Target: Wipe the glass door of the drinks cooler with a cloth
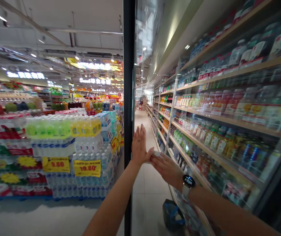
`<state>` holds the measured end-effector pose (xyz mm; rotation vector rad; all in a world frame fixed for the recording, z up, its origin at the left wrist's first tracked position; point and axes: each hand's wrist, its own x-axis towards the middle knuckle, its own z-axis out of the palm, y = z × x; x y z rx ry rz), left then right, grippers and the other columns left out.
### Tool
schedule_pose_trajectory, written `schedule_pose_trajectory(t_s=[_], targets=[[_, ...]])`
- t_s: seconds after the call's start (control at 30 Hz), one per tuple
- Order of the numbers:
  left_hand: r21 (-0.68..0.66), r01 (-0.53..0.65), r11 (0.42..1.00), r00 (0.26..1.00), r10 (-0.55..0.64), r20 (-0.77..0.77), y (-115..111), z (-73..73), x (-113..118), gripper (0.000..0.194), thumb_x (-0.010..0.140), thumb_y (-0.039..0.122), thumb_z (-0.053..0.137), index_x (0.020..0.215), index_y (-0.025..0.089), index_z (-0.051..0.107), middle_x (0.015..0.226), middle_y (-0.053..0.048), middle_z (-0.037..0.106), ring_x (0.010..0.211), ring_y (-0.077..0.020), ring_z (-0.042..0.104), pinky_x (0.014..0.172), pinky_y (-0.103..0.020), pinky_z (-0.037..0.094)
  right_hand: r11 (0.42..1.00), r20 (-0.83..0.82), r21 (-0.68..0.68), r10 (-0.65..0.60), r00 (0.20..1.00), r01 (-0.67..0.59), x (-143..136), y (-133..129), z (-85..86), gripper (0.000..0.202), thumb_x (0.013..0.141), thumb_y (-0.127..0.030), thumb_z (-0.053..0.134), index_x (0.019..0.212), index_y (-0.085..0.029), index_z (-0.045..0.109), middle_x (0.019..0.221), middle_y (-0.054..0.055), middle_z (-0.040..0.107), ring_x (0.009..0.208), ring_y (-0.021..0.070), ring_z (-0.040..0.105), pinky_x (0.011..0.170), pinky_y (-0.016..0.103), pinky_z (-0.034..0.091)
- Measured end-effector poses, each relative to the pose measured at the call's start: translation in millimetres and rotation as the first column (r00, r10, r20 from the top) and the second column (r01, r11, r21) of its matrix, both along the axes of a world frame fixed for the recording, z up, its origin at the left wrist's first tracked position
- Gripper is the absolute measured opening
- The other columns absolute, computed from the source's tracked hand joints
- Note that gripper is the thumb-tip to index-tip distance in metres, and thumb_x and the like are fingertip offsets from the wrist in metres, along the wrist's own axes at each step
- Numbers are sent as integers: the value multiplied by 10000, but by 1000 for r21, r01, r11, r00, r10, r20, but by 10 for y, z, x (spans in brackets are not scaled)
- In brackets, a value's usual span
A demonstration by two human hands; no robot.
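Observation:
A black-framed glass door (128, 98) stands upright before me. My left hand (139, 146) lies flat on the glass beside the dark frame, fingers stretched upward and thumb pointing right. My right hand (166, 167), with a round dark watch (188, 181) on its wrist, reaches in from the right. Its fingers lie straight and flat, their tips close to my left thumb. A small pale patch shows along those fingertips; whether it is a cloth or a reflection I cannot make out.
Shelves of bottled drinks (238, 105) run along the right, blurred through the glass. A dark bag-like thing with blue (172, 214) is low in the middle. Stacked bottle packs (57, 147) with yellow price signs (87, 167) stand left on the pale floor (57, 218).

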<state>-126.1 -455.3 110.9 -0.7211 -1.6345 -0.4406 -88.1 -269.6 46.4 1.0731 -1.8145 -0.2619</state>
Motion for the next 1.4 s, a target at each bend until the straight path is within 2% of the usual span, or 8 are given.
schedule_pose_trajectory(t_s=[0.1,0.2,0.47,0.57,0.9,1.03,1.23,1.4], targets=[[-31,-15,999,999,16,32,-6,28,-3,783,986,585,244,1577,123,22,1635,-193,160,1525,-308,95,1197,-499,213,997,53,59,46,998,-49,23,40,-413,492,923,-67,422,1395,-159,522,1411,65,593,1248,134,562,1140,339,404],[-61,-41,997,997,45,61,-7,39,-16,775,985,568,295,1579,134,54,1636,-192,154,1525,-323,82,1198,-517,204,990,45,95,102,994,-106,35,78,-401,408,955,-93,445,1331,-180,578,1371,44,626,1193,117,595,1125,321,421],[-60,-20,998,1000,21,20,-1,38,-14,760,990,588,211,1577,123,81,1640,-183,143,1528,-310,65,1197,-498,212,965,-123,-226,-162,979,131,-7,92,1294,525,935,-56,431,1436,-206,480,1462,68,543,1418,213,400,1215,487,284],[-52,-26,998,1000,27,9,-6,37,7,764,989,588,213,1576,116,86,1636,-185,160,1528,-308,77,1197,-489,216,920,-148,-367,-204,968,138,-10,38,1517,589,915,-53,419,1486,-197,412,1491,88,508,1456,239,341,1213,527,264],[-94,-63,994,998,62,-14,-38,0,19,774,987,580,245,1573,100,89,1642,-180,112,1525,-318,67,1200,-485,216,985,-24,-54,-163,986,162,246,246,-10,522,913,-21,382,1381,-192,535,1355,35,639,1259,139,552,1120,358,404],[-90,-84,992,996,83,-10,-32,13,-94,797,976,558,349,1575,107,80,1628,-195,154,1517,-334,111,1208,-506,200,985,1,48,-164,987,163,290,568,163,541,907,-17,412,1392,-230,520,1395,9,610,1275,130,544,1125,351,409],[-54,-115,992,993,116,21,335,-110,-8,773,989,464,389,1573,107,30,1606,-199,221,1508,-319,168,1216,-509,187,863,-66,-384,-381,922,329,199,1000,933,640,868,11,412,1466,-215,440,1472,77,530,1433,251,383,1185,524,321],[-115,-18,993,999,23,38,1019,-497,236,776,984,480,376,1568,83,54,1591,-192,274,1504,-309,199,1194,-488,250,877,-38,-363,-351,936,314,180,1066,497,605,899,-26,394,1473,-213,434,1454,90,546,1371,230,466,1154,484,370]])
